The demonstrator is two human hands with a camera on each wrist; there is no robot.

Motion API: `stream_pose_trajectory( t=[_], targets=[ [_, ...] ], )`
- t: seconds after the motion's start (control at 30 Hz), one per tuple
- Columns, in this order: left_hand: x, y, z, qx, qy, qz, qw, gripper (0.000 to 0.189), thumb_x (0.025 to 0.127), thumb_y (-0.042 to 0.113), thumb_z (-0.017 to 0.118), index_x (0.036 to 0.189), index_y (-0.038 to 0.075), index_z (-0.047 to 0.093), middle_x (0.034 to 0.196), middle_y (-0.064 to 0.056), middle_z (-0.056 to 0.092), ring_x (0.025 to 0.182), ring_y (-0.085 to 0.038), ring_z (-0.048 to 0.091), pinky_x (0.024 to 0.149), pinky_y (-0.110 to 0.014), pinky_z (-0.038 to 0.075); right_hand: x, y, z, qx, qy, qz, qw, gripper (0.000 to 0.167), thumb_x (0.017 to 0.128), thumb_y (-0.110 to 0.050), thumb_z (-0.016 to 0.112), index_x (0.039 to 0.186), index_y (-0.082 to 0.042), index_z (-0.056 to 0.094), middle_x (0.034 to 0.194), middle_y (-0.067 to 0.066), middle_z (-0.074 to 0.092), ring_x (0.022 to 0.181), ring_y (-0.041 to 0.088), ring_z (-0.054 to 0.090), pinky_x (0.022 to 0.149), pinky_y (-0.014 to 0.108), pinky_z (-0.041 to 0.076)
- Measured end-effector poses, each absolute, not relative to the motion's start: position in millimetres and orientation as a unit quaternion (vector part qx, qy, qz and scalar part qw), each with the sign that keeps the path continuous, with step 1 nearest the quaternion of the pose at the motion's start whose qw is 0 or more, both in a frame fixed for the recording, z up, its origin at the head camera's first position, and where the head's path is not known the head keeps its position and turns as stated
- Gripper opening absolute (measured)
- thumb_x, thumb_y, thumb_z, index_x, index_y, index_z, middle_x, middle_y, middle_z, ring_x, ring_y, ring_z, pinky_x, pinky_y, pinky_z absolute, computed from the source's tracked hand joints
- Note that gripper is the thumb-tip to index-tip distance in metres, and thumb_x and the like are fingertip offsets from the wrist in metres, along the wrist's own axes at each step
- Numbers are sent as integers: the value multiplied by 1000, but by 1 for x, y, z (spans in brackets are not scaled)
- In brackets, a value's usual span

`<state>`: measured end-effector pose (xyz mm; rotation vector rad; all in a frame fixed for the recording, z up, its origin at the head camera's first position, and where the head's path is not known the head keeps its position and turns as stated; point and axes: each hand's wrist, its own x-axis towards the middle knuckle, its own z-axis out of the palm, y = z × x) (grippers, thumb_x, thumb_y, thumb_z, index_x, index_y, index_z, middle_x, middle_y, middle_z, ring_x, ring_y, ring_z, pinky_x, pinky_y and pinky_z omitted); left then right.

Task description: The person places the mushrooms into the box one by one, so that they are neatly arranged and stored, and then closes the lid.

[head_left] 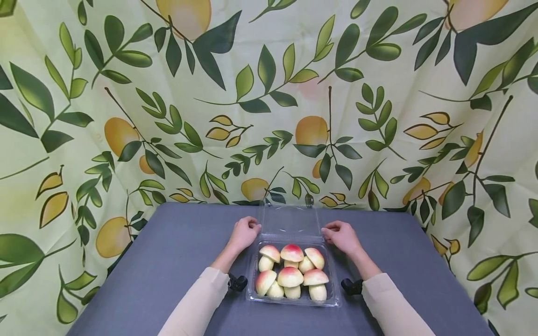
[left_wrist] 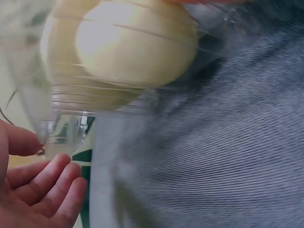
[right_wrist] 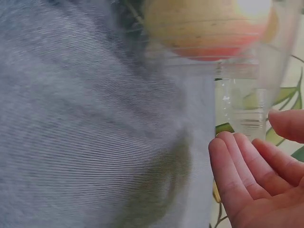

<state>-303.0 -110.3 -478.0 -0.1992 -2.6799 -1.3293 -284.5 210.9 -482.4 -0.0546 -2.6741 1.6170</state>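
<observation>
A clear plastic clamshell box [head_left: 294, 301] stands on the table with its transparent lid [head_left: 290, 219] swung up at the back. Inside sit several cream mushroom-shaped pieces [head_left: 290, 277] with red-tinted caps. Beside the lid's left edge is my left hand [head_left: 244, 232], its thumb and loosely bent fingers apart in the left wrist view. On the opposite side my right hand [head_left: 341, 234] is near the lid's right edge, with a gap between thumb and fingers in the right wrist view. Whether either hand touches the plastic, I cannot tell.
A grey-blue cloth covers the table [head_left: 189, 238]. Behind it and at both sides hangs a curtain [head_left: 269, 154] printed with leaves and orange fruit. Black wrist cameras [head_left: 237, 283] flank the box.
</observation>
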Motion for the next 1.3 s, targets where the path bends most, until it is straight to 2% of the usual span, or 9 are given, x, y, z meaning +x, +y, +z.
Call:
stream_pose_trajectory(
  t=[0.37, 0.5, 0.63, 0.83, 1.07, 1.3],
  targets=[
    [-307, -108, -458, -73, -886, -448, 88, 29, 89, 3, 62, 115, -7, 69, 93, -10, 70, 86, -22, 66, 82, -40, 55, -290, 216, -466, -5, -847, 532, 19, 41, 101, -18, 64, 126, 15, 59, 106, 25, 69, 91, 32, 72, 82, 43, 60],
    [-307, -107, -451, -70, -883, -455, 94, 27, 90, 2, 61, 115, -6, 69, 94, -11, 70, 89, -25, 67, 82, -40, 55, -289, 217, -458, -1, -864, 502, 33, 41, 102, -22, 63, 126, 11, 61, 106, 22, 70, 90, 30, 72, 81, 41, 59],
    [-306, -107, -443, -76, -873, -471, 103, 28, 90, 1, 59, 115, -6, 68, 100, -15, 71, 95, -30, 69, 86, -44, 56, -287, 217, -448, 13, -870, 491, 50, 40, 102, -22, 62, 127, 10, 61, 106, 22, 70, 93, 34, 71, 81, 40, 58],
    [-303, -106, -430, -78, -860, -493, 102, 28, 94, 2, 56, 119, -3, 67, 108, -16, 71, 103, -32, 67, 91, -46, 54, -282, 218, -433, 22, -848, 527, 59, 39, 104, -20, 59, 128, 11, 59, 109, 27, 68, 101, 41, 69, 85, 43, 59],
    [-296, -108, -417, -80, -842, -520, 115, 24, 98, 6, 60, 118, -2, 68, 109, -16, 70, 104, -32, 67, 95, -45, 53, -276, 221, -421, 22, -831, 552, 58, 44, 106, -25, 57, 133, 9, 57, 121, 31, 64, 110, 43, 65, 91, 45, 57],
    [-290, -115, -412, -98, -830, -533, 128, 25, 101, 12, 60, 119, -3, 67, 111, -15, 70, 103, -30, 66, 94, -46, 52, -269, 224, -416, 28, -815, 574, 67, 48, 106, -29, 57, 134, 10, 56, 123, 31, 64, 109, 36, 67, 88, 34, 58]
  ],
)
